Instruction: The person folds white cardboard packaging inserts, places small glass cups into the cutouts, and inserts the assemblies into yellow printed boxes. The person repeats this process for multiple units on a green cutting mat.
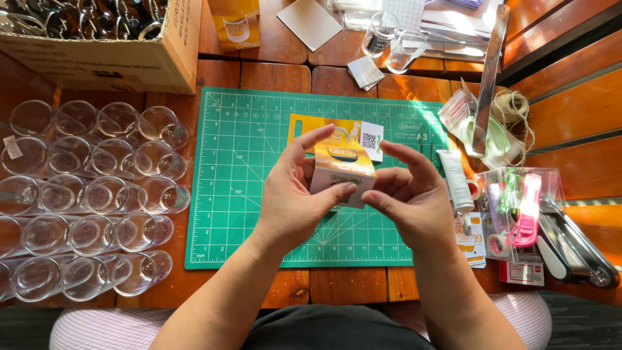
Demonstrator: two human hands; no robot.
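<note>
Two bare hands hold a small yellow-and-white printed cardboard box (342, 170) above the green gridded cutting mat (259, 188) on the wooden slat table (285, 78). The left hand (295, 194) clamps thumb and fingers on the box's left side, while the right hand (408, 194) rests curled fingertips against its right edge. Rows of clear glass jars (91, 201) lie on their sides left of the mat, and a white glue tube (455, 178) lies to its right.

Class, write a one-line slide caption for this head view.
Both hands, left and right, hold a small box over a green mat beside glasses.
</note>
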